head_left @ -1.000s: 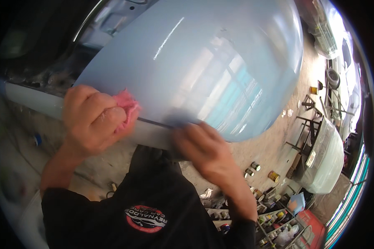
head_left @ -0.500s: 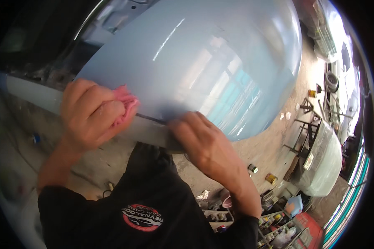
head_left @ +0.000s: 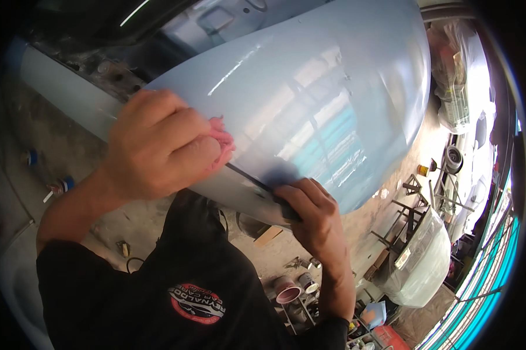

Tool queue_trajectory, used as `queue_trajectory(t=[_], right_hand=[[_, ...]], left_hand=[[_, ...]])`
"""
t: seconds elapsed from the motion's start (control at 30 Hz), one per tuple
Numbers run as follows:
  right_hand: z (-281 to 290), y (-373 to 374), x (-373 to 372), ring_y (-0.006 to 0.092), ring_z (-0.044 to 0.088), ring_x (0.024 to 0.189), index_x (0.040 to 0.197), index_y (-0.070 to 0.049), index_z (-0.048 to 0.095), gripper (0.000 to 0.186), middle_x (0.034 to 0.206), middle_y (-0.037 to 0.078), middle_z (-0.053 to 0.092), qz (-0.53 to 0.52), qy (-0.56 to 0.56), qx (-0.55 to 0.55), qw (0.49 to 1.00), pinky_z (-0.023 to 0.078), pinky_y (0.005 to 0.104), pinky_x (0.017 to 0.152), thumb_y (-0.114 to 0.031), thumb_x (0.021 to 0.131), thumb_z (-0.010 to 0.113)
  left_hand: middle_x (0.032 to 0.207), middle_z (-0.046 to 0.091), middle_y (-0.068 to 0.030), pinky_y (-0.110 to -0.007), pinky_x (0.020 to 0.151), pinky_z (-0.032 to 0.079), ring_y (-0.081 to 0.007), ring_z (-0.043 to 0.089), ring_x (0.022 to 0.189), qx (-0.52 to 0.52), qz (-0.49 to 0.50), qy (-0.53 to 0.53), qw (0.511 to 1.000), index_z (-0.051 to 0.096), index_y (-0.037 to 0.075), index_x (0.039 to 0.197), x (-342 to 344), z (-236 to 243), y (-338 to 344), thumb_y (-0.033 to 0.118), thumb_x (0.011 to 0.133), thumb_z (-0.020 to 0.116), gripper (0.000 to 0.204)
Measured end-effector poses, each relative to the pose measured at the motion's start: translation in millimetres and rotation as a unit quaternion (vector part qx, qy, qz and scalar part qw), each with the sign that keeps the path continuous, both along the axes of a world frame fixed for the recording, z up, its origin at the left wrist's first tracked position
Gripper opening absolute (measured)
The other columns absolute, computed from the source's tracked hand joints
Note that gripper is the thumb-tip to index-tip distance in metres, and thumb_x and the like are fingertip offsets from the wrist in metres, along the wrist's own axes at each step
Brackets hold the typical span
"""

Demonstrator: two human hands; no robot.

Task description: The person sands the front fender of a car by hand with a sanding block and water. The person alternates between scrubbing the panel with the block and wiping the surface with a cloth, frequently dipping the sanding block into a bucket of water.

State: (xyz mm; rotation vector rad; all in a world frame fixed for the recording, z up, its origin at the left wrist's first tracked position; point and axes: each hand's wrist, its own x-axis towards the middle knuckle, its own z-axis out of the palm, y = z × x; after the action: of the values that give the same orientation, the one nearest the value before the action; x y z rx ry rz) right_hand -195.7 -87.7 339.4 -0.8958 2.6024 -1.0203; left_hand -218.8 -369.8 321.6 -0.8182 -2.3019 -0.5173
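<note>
A glossy light blue-grey car panel (head_left: 309,87) fills the upper middle, window-like reflections across it. Along its near edge runs a dark gap, with a narrower grey panel (head_left: 70,87) on the other side. My left hand (head_left: 158,146) is closed round a crumpled pink cloth (head_left: 221,140), which pokes out beyond the fingers over the panel edge. Farther right along the gap, my right hand (head_left: 312,210) is closed, fingers curled at the panel's edge. A dark piece (head_left: 285,209) shows beneath its fingers; its kind is hidden.
Below right stand a reddish bucket (head_left: 287,290) and a rack (head_left: 301,315) of cans and bottles. A plastic-wrapped pale car part (head_left: 423,262) rests on the right near dark metal stands (head_left: 409,216). A wheel (head_left: 453,157) lies farther back. Small containers (head_left: 63,185) are at left.
The view has shifted. Both hands sit farther right along the gap, the left still gripping the pink cloth. My right hand has slid toward the panel's right end.
</note>
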Motion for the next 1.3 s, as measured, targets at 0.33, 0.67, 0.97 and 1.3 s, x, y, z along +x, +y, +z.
queue_trajectory(t=[0.33,0.67,0.97,1.3], right_hand=[[-2.9,-5.8,-3.0,0.0368,0.067,0.091,0.112,-0.001,0.070,0.046,0.102,0.014,0.066,0.010,0.002,-0.009,1.000,0.056,0.0447,0.076,0.008,0.067,0.077],[-0.7,-31.8,-12.5,0.0351,0.067,0.093,0.115,-0.002,0.069,0.049,0.103,0.012,0.065,0.052,0.020,-0.034,0.998,0.057,0.0445,0.078,0.007,0.068,0.076],[-9.6,13.6,8.7,0.0356,0.070,0.097,0.113,0.000,0.071,0.044,0.111,0.014,0.070,0.013,0.040,0.006,0.999,0.059,0.0447,0.079,0.004,0.070,0.077],[-26.9,99.0,51.5,0.0346,0.069,0.093,0.109,-0.003,0.072,0.038,0.108,0.012,0.072,-0.064,-0.017,0.089,0.994,0.060,0.0445,0.080,-0.001,0.072,0.081]], left_hand=[[0.088,0.060,0.0025,-0.035,0.067,0.044,-0.0220,0.055,0.078,-0.014,-0.023,-0.025,0.999,0.062,0.017,0.082,-0.5,-1.0,-2.5,0.014,0.067,0.094,0.036],[0.088,0.059,0.0023,-0.035,0.068,0.044,-0.0222,0.055,0.078,-0.020,-0.016,-0.040,0.999,0.062,0.018,0.083,1.1,1.5,-6.9,0.016,0.067,0.095,0.036],[0.083,0.058,0.0047,-0.034,0.065,0.045,-0.0194,0.056,0.076,-0.018,-0.022,-0.018,0.999,0.059,0.016,0.075,-4.8,1.5,5.5,0.014,0.068,0.089,0.031],[0.085,0.059,0.0003,-0.035,0.065,0.042,-0.0233,0.053,0.077,-0.043,-0.036,-0.031,0.998,0.061,0.014,0.078,-1.9,7.8,-1.3,0.008,0.064,0.093,0.035]])
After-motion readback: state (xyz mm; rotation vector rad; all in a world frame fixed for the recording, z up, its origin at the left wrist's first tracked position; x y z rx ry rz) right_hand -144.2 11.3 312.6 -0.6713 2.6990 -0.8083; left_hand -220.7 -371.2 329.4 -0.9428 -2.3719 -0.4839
